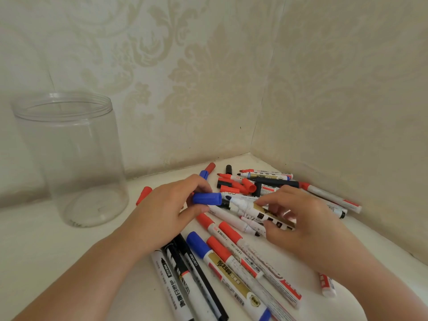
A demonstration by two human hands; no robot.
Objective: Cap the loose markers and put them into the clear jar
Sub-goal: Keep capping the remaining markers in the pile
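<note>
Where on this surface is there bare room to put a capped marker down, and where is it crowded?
Bare surface lies in front of the clear jar, between it and the left hand. The corner behind the right hand is crowded with markers and loose red caps; more markers lie packed between the forearms.

Cream damask wallpaper [208, 66] lines the corner above a white tabletop [46, 239].

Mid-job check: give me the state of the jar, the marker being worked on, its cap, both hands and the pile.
clear jar: upright, lid off, no markers inside.
blue cap: in the left hand's grip, at the marker's tip, not fully seated.
white marker: held level above the pile.
left hand: pinches the blue cap.
right hand: holds the marker's barrel.
marker pile: on the table, some capped, some uncapped.
</note>
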